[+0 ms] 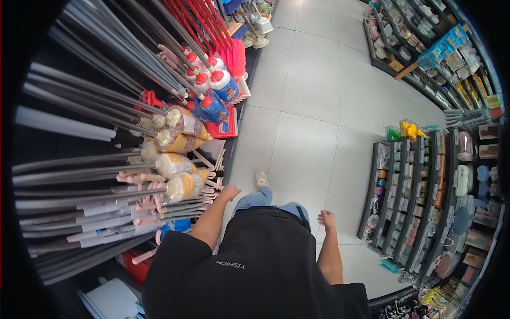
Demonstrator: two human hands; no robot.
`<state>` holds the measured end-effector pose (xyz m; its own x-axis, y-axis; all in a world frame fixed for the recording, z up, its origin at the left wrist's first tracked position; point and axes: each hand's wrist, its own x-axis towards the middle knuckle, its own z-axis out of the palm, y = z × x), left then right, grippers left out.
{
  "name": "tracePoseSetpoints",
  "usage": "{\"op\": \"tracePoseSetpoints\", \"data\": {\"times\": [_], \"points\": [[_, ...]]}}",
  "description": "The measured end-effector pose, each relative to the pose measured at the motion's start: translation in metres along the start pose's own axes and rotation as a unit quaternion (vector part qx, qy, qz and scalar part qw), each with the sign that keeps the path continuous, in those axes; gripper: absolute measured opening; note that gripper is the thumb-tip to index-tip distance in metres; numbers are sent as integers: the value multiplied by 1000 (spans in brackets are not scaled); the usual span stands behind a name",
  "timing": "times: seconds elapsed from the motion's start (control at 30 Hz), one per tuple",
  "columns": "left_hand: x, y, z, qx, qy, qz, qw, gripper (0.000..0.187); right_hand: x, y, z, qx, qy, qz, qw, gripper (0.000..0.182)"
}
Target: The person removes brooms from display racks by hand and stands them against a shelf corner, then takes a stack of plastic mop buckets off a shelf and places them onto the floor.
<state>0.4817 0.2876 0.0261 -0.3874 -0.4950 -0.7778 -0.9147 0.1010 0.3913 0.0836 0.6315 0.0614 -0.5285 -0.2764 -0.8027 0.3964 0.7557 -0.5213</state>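
Observation:
My left hand hangs beside the left-hand rack with its fingers loosely curled, and nothing shows in it. Nearest to it are several plastic-wrapped mops with yellow-and-white heads. Dustpans with pale handles stand at the rack's edge, close to that hand. On the other side of my body, my right hand is curled into a loose fist over the aisle, apart from any goods, and no object is visible in it.
Along the left stand grey poles, blue-labelled mops and red dustpans. A light-blue bucket sits at lower left. Shelves of small packaged goods line the right. Grey floor tiles run between, and another shelf unit stands farther off.

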Motion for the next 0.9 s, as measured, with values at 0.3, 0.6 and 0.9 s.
{"op": "tracePoseSetpoints", "data": {"times": [0.3,0.6,0.9], "points": [[74,75,-102,-229,115,-4,967,30,53,-130,46,-17,-3,-23,1000,27],[94,47,-89,2,116,-56,992,27,146,-176,30,-56,-20,150,987,29],[198,93,-133,-136,45,-150,978,36,321,-400,20,-97,-59,15,993,25]]}}
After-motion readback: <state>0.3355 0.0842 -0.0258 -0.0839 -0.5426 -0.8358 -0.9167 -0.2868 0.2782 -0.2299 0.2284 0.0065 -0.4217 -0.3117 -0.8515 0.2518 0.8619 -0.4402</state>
